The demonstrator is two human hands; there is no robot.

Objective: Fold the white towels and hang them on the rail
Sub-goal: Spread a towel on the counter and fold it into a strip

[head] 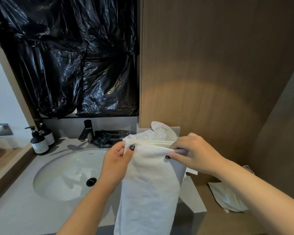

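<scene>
A white towel hangs lengthwise in front of me, folded into a long strip, its lower end dropping below the frame. My left hand pinches its top left corner between thumb and fingers. My right hand grips the top right edge, fingers curled over the fold. Behind the held towel, another white towel lies crumpled on the counter against the wooden wall. No rail is in view.
A round sink with a black faucet sits to the left in a grey counter. Two dark pump bottles stand at the back left. Black plastic covers the mirror. A white bag lies at the right.
</scene>
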